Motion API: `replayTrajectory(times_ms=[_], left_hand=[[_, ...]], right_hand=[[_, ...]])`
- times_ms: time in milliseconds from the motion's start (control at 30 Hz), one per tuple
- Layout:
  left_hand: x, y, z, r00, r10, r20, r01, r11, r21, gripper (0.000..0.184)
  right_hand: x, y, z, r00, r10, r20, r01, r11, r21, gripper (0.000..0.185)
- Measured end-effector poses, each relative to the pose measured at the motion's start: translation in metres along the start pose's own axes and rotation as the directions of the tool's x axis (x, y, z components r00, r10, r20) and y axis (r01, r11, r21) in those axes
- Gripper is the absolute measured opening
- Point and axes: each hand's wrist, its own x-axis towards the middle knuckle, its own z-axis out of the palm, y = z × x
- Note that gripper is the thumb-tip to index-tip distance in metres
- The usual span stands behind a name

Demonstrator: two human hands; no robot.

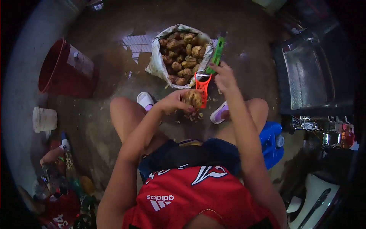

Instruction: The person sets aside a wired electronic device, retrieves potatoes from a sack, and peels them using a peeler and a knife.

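Observation:
My left hand (177, 101) is closed round a brown, partly scraped potato (192, 98). My right hand (225, 78) grips a slim green tool (218, 53), held upright near the sack. Between my hands is an orange peeler (202, 89) with holes in its handle and a metal strip across its top. The potato hides part of it, and I cannot tell whether it is joined to the green tool. Just ahead stands an open white sack (155, 61) full of potatoes (185, 57). Scraps of peel (195, 116) lie on the floor below my hands.
To the left stand a red bucket (80, 91) and a white pail (45, 119). A blue jug (272, 145) is beside my right leg. A dark metal-fronted unit (309, 72) stands on the right. Another person's red shirt (59, 210) shows at lower left.

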Motion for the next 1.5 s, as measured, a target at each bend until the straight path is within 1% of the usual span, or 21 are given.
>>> replayTrajectory(times_ms=[33,67,133,167,267,367,467,500,600,700,800,833,933,1000,1033,1100,1200,1300,1333,1433,1500], left_hand=[[-0.001,0.002,-0.001,1.000,-0.012,-0.008,0.011,0.995,-0.099,0.066],[-0.001,0.003,-0.004,1.000,-0.017,-0.016,0.013,0.981,-0.191,0.065],[0.002,0.001,-0.011,0.996,0.030,-0.079,-0.048,0.972,-0.231,0.060],[0.005,0.003,-0.017,0.994,0.039,-0.100,-0.062,0.969,-0.239,0.059],[0.015,0.009,-0.027,0.982,0.054,-0.178,-0.101,0.959,-0.266,0.057],[0.023,0.017,-0.041,0.976,0.084,-0.203,-0.138,0.952,-0.272,0.058],[0.027,0.022,-0.041,0.971,0.095,-0.218,-0.155,0.948,-0.279,0.059],[0.028,0.023,-0.041,0.968,0.097,-0.231,-0.162,0.947,-0.279,0.059],[0.033,0.022,-0.044,0.962,0.128,-0.239,-0.183,0.958,-0.223,0.060],[0.035,0.023,-0.047,0.973,0.114,-0.202,-0.156,0.967,-0.203,0.059],[0.034,0.018,-0.049,0.974,0.090,-0.208,-0.129,0.975,-0.180,0.063],[0.035,0.018,-0.050,0.973,0.103,-0.205,-0.138,0.977,-0.160,0.063],[0.035,0.021,-0.051,0.968,0.129,-0.216,-0.154,0.982,-0.106,0.064],[0.033,0.023,-0.049,0.959,0.122,-0.257,-0.147,0.986,-0.080,0.065],[0.033,0.023,-0.050,0.961,0.112,-0.252,-0.116,0.993,-0.004,0.065],[0.034,0.021,-0.051,0.965,0.091,-0.248,-0.054,0.987,0.149,0.065],[0.037,0.019,-0.043,0.976,0.124,-0.177,-0.086,0.975,0.206,0.064],[0.038,0.019,-0.041,0.979,0.101,-0.177,-0.054,0.966,0.252,0.065],[0.039,0.018,-0.041,0.975,0.090,-0.205,-0.047,0.977,0.207,0.066],[0.042,0.015,-0.044,0.953,0.088,-0.288,-0.068,0.994,0.080,0.068],[0.045,0.011,-0.049,0.930,0.129,-0.344,-0.134,0.991,0.009,0.069]], right_hand=[[0.003,-0.007,-0.006,0.995,-0.024,0.100,0.023,1.000,0.005,0.050],[0.002,-0.010,-0.012,0.995,0.006,0.098,-0.002,0.999,-0.040,0.052],[-0.006,-0.022,-0.014,0.994,0.052,0.096,-0.038,0.990,-0.139,0.057],[-0.005,-0.026,-0.012,0.990,0.132,0.039,-0.126,0.983,-0.131,0.064],[-0.008,-0.029,0.001,0.984,0.135,0.116,-0.106,0.969,-0.225,0.061],[-0.003,-0.017,0.001,0.963,0.271,-0.011,-0.263,0.924,-0.278,0.054],[-0.005,-0.003,-0.001,0.972,0.230,-0.057,-0.226,0.823,-0.521,0.052],[-0.006,0.000,0.002,0.983,0.171,-0.066,-0.181,0.851,-0.493,0.048],[0.004,-0.002,0.010,0.982,0.116,-0.146,-0.158,0.932,-0.326,0.042],[0.013,0.004,0.008,0.977,0.212,-0.026,-0.188,0.795,-0.577,0.031],[0.003,0.021,0.022,0.949,0.230,0.214,-0.164,0.944,-0.287,0.030],[0.004,0.022,0.021,0.949,0.231,0.217,-0.170,0.949,-0.266,0.032],[0.007,0.018,0.022,0.989,0.122,0.082,-0.086,0.933,-0.348,0.029],[0.014,0.016,0.007,0.978,0.208,0.021,-0.171,0.854,-0.492,0.028],[0.017,0.015,0.002,0.969,0.246,-0.012,-0.211,0.803,-0.557,0.027],[0.013,0.017,0.005,0.979,0.201,0.028,-0.154,0.825,-0.544,0.026],[0.012,0.028,0.008,0.991,0.107,0.077,-0.048,0.837,-0.546,0.028],[0.014,0.033,0.011,0.995,-0.018,0.099,0.073,0.806,-0.587,0.033],[0.014,0.029,0.015,0.993,-0.064,0.104,0.114,0.787,-0.606,0.035],[0.010,-0.001,0.015,0.983,0.141,-0.122,-0.176,0.915,-0.363,0.038],[0.019,-0.003,-0.003,0.972,0.175,-0.158,-0.221,0.910,-0.351,0.036]])
